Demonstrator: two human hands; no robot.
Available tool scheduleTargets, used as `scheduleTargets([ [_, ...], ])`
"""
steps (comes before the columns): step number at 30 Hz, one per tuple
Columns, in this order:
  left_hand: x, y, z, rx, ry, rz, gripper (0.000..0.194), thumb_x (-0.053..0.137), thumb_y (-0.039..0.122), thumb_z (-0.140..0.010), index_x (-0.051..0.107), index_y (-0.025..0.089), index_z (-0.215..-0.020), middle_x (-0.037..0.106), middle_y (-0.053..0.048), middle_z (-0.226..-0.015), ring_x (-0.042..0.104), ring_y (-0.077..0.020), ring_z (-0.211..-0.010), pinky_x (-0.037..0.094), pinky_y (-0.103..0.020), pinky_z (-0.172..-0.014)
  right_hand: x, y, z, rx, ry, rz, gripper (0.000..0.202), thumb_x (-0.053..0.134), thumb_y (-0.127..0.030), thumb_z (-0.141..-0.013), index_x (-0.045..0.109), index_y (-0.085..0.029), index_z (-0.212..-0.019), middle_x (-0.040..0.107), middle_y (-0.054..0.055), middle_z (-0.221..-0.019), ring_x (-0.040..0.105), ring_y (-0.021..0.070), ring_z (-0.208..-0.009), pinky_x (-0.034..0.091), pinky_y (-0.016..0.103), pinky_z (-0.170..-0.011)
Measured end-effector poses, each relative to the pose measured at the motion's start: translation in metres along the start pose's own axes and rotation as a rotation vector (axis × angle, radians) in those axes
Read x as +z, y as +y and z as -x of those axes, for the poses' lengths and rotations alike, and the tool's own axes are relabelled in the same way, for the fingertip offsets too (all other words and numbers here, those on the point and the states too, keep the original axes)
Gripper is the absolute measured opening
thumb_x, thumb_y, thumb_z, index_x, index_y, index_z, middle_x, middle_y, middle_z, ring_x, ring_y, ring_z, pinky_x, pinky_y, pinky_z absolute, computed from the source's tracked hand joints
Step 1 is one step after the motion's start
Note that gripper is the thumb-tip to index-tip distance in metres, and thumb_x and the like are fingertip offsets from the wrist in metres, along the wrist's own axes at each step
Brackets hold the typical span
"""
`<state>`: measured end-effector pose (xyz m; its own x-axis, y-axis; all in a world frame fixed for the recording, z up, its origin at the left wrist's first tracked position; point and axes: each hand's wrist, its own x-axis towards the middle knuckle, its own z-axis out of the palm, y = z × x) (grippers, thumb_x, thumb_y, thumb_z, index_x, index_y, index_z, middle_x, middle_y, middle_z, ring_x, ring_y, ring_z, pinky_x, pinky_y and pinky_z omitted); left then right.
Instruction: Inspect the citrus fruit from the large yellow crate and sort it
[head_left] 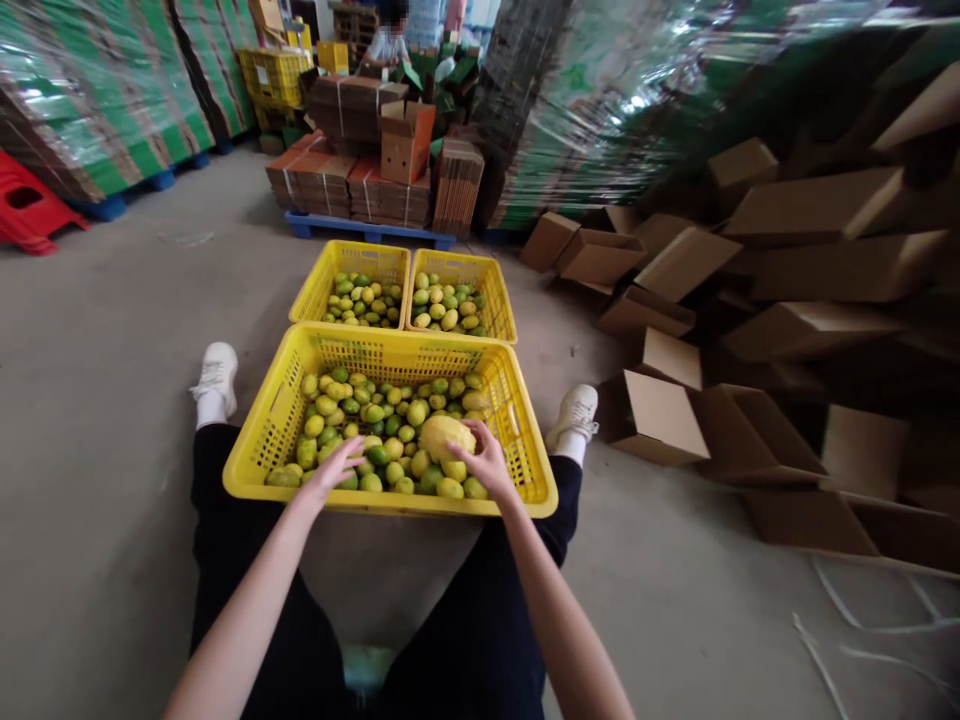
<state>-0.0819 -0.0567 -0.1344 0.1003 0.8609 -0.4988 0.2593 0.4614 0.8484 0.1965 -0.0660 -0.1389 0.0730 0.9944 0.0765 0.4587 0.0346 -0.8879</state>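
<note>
In front of me stands a large yellow plastic crate with green and yellow lemons in it. My right hand grips a big pale yellow lemon, much larger than the fruit around it, above the right part of the crate. My left hand hovers over the near left of the lemons, fingers stretched out and apart, with nothing visible in it.
Two smaller yellow crates of lemons stand just beyond. Empty cardboard boxes lie piled on the right. Flattened cartons rest on a blue pallet. A person is at the back. A red plastic stool sits left.
</note>
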Motion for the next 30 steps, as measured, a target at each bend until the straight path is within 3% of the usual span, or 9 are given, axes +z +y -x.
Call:
scheduleTargets([
  [2,0.026,0.015,0.005,-0.068,-0.147,0.47,0.037,0.043,0.042,-0.095,0.062,0.021,-0.119,0.063,-0.012,-0.131,0.066,-0.0215,-0.108,0.05,-0.034,-0.089,0.031,-0.023,0.025,-0.018,0.138,-0.258,0.044,0.068,-0.049,-0.076,0.052,-0.021,-0.107,0.067,0.007,-0.102,0.066,0.0225,-0.094,0.055,0.034,-0.08],
  [4,0.047,0.026,0.015,-0.137,-0.243,0.789,0.038,0.048,0.04,-0.094,0.061,0.016,-0.12,0.066,-0.014,-0.123,0.067,-0.0218,-0.103,0.053,-0.033,-0.088,0.059,-0.048,0.047,-0.038,0.257,-0.344,0.048,0.07,-0.047,-0.077,0.048,-0.023,-0.113,0.064,0.008,-0.111,0.064,0.0221,-0.101,0.055,0.034,-0.085],
  [6,0.054,0.03,0.026,-0.206,-0.247,0.944,0.041,0.047,0.042,-0.094,0.061,0.011,-0.117,0.07,-0.015,-0.107,0.069,-0.0232,-0.095,0.055,-0.034,-0.084,0.078,-0.07,0.066,-0.094,0.217,-0.3,0.05,0.072,-0.042,-0.079,0.047,-0.023,-0.119,0.06,0.011,-0.123,0.062,0.023,-0.109,0.054,0.035,-0.086],
  [10,0.023,0.019,0.04,-0.209,-0.163,1.126,0.051,0.041,0.049,-0.094,0.059,0.01,-0.121,0.07,-0.012,-0.093,0.069,-0.0224,-0.083,0.058,-0.038,-0.079,0.073,-0.088,0.088,-0.247,0.072,-0.127,0.02,0.054,-0.03,-0.093,0.057,-0.024,-0.112,0.061,0.012,-0.124,0.059,0.0242,-0.115,0.05,0.041,-0.095],
  [14,-0.02,0.01,0.036,-0.15,-0.121,1.255,0.056,0.034,0.06,-0.093,0.057,0.022,-0.127,0.069,-0.009,-0.097,0.067,-0.0169,-0.071,0.058,-0.033,-0.066,0.046,-0.059,0.089,-0.116,0.165,-0.029,0.017,0.046,-0.033,-0.096,0.061,-0.026,-0.097,0.068,0.008,-0.1,0.065,0.0238,-0.096,0.052,0.039,-0.085],
  [19,-0.034,0.016,0.002,-0.12,0.06,1.461,0.044,0.039,0.05,-0.095,0.055,0.028,-0.129,0.069,-0.006,-0.101,0.068,-0.0143,-0.077,0.057,-0.025,-0.064,0.024,-0.008,0.05,-0.04,0.07,0.136,0.021,0.044,-0.039,-0.096,0.059,-0.024,-0.095,0.069,0.008,-0.087,0.066,0.0234,-0.078,0.053,0.036,-0.071],
  [23,-0.022,0.009,-0.027,-0.387,0.313,1.469,0.043,0.04,0.044,-0.094,0.052,0.022,-0.13,0.067,-0.006,-0.09,0.069,-0.0168,-0.075,0.058,-0.028,-0.062,0.02,0.011,-0.006,-0.063,-0.199,0.608,0.017,0.045,-0.029,-0.094,0.061,-0.022,-0.095,0.07,0.009,-0.095,0.065,0.0241,-0.093,0.052,0.035,-0.082],
  [26,-0.013,-0.006,-0.035,-0.556,0.382,1.352,0.04,0.043,0.042,-0.094,0.053,0.021,-0.126,0.066,-0.006,-0.088,0.068,-0.0173,-0.071,0.058,-0.029,-0.059,0.031,0.028,-0.053,0.022,-0.396,0.852,0.016,0.05,-0.024,-0.091,0.063,-0.02,-0.099,0.071,0.01,-0.101,0.066,0.0238,-0.1,0.05,0.03,-0.081],
  [30,-0.011,-0.016,-0.034,-0.564,0.384,1.29,0.037,0.042,0.042,-0.094,0.054,0.022,-0.122,0.068,-0.006,-0.09,0.069,-0.019,-0.076,0.059,-0.031,-0.064,0.061,0.061,-0.109,0.098,-0.523,0.948,0.023,0.052,-0.016,-0.088,0.064,-0.018,-0.107,0.071,0.013,-0.102,0.067,0.0253,-0.094,0.049,0.031,-0.074],
])
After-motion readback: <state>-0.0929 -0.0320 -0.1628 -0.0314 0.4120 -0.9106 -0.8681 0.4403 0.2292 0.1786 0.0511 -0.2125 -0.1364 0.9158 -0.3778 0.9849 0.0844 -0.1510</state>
